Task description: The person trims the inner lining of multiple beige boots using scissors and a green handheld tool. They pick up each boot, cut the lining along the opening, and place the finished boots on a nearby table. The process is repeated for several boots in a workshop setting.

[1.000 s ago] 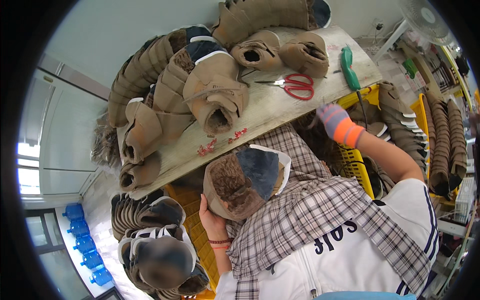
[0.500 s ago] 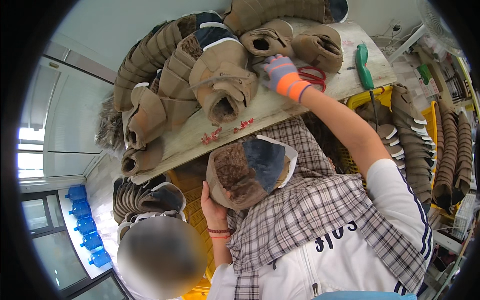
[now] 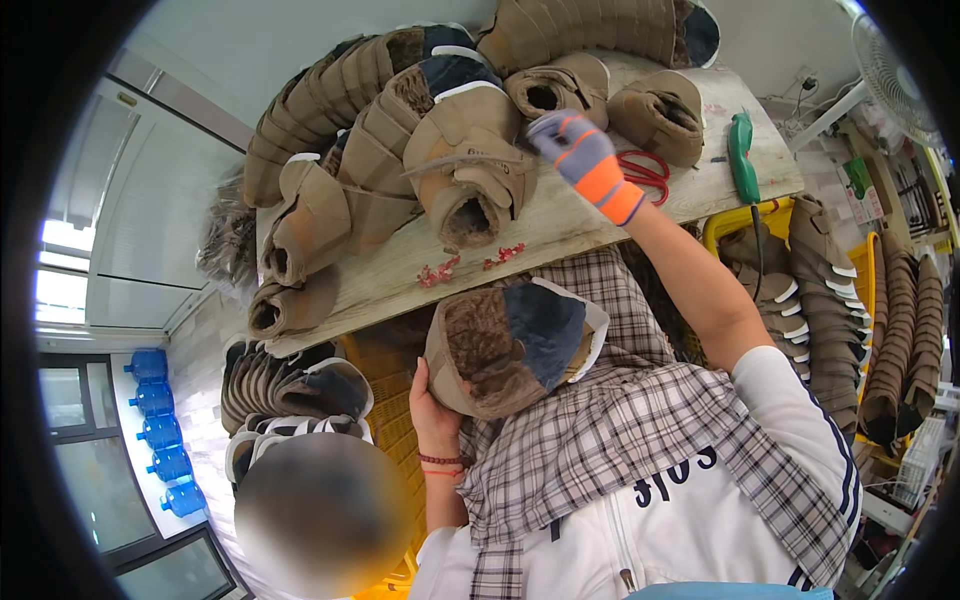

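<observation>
Pale, worn wood makes up the tabletop (image 3: 575,220) before me, crowded at its far and left sides by curved rows of nested brown uppers (image 3: 320,120). At its right, a yellow crate (image 3: 712,234) is packed with more of them. Near the tabletop's front edge, above checked cloth, a rounded upper (image 3: 480,350) shows brown plush and dark-blue lining; the bare left hand (image 3: 436,408) has its fingers gripping the left side. A gloved right hand (image 3: 582,160) over the tabletop partly blocks the red-handled scissors (image 3: 645,178); I can't tell whether its fingers hold anything. Small red scraps (image 3: 437,272) lie nearby.
</observation>
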{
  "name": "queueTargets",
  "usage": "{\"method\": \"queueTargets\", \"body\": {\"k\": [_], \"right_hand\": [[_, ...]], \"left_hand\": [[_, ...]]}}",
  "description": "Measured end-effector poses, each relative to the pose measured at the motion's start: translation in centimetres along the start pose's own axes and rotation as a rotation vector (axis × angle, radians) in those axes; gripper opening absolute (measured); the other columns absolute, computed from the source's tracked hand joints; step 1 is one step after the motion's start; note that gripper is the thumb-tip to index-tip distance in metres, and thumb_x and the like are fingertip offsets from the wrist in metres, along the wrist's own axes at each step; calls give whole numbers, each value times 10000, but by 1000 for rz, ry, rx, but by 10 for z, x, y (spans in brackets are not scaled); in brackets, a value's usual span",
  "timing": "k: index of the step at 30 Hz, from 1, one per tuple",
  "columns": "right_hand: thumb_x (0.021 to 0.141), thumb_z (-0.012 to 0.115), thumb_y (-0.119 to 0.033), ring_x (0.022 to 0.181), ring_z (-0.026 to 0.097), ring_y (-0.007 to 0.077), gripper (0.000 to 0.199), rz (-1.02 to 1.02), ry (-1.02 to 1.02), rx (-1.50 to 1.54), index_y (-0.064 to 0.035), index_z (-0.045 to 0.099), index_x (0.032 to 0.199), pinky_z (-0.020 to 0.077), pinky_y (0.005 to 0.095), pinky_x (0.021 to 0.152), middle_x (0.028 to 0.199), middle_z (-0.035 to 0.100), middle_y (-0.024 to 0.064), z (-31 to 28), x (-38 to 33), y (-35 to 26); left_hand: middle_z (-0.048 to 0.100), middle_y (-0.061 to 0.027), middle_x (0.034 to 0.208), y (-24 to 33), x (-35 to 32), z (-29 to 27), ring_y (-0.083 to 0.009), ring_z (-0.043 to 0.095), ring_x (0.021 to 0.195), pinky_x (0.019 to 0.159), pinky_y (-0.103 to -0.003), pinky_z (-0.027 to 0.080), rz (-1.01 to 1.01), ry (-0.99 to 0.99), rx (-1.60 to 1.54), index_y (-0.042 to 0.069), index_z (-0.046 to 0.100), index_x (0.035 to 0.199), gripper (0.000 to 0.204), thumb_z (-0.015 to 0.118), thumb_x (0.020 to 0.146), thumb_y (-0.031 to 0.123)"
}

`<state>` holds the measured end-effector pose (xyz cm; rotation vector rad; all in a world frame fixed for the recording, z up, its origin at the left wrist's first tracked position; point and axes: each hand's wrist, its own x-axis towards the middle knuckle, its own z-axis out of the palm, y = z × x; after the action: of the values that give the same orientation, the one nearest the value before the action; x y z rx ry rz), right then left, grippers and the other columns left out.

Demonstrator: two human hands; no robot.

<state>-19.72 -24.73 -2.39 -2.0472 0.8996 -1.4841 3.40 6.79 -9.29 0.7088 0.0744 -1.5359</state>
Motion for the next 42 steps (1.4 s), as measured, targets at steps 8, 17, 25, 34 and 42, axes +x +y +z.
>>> {"method": "queueTargets", "body": {"k": [8,17,25,34,42], "right_hand": [[839,595,-249,928,568,265,316,-30,-157,-291,-153,571,1139,470,330,778,1013,591,117,13,-3,-70],[827,511,-471,877,623,312,412,542,-493,-908,-116,624,1001,488,422,705,926,655,118,18,-3,47],[805,510,-248,823,622,328,189,295,-508,-975,-128,607,914,489,429,672,846,650,130,25,19,54],[803,543,-363,703,607,357,270,449,-756,-908,-97,589,813,475,440,619,705,617,156,-123,-119,-48],[632,717,-393,945,606,306,673,379,-1222,-902,-78,521,1194,485,356,796,998,641,125,-203,-108,-43]], "left_hand": [[448,-41,661,-5,-9,26,-173,410,568,518,-342,360,68,232,33,66,516,1019,275,457,934,321],[394,-31,619,-7,-8,26,-153,342,515,498,-332,336,73,260,13,78,514,971,253,452,937,321],[412,-35,629,-5,-2,34,-159,346,517,503,-332,338,38,245,3,73,516,981,259,448,937,320],[590,-63,851,-3,2,0,-213,557,695,572,-364,469,6,70,-21,59,554,1052,330,527,893,346],[607,-62,819,1,2,0,-213,574,692,578,-368,476,-4,39,39,49,557,1036,337,498,905,354]]}}
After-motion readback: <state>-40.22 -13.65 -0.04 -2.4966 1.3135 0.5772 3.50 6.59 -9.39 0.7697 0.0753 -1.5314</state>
